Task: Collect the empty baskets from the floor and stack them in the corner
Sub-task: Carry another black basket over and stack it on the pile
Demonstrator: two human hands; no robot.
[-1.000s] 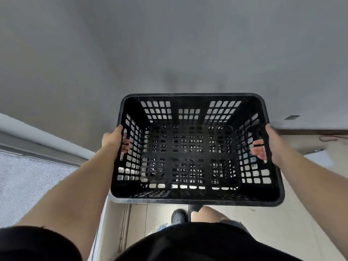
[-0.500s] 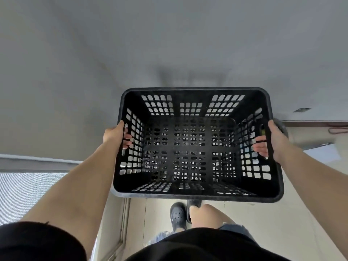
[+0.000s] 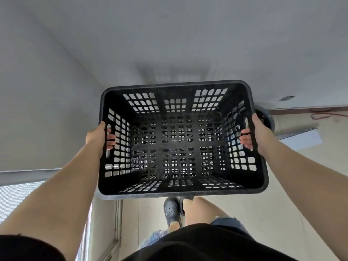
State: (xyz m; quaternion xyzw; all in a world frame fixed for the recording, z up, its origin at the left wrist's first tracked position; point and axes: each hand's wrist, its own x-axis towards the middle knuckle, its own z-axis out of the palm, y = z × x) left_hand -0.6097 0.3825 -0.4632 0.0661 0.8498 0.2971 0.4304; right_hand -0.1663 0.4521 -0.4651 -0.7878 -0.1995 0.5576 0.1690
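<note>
An empty black plastic basket [image 3: 178, 193] with gridded holes hangs in front of me at waist height, its open top facing me. My left hand [image 3: 97, 135] grips its left side, fingers hooked through the handle slot. On the opposite wall my right hand [image 3: 258, 134] holds the right handle slot the same way. The basket is close to a grey wall, in the corner where two walls meet. Through the bottom holes I see only dark shapes; what lies under the basket is hidden.
Grey walls [image 3: 169, 44] close in ahead and to the left. A window frame [image 3: 24, 176] with a screen sits low left. A grey pipe [image 3: 293, 125] and a red cord [image 3: 327, 114] lie along the right baseboard. My dark clogs [image 3: 171, 210] stand on pale floor tiles.
The basket has moved closer to the wall corner and looks larger and lower in view. Both hands keep the same grip on the handle slots.
</note>
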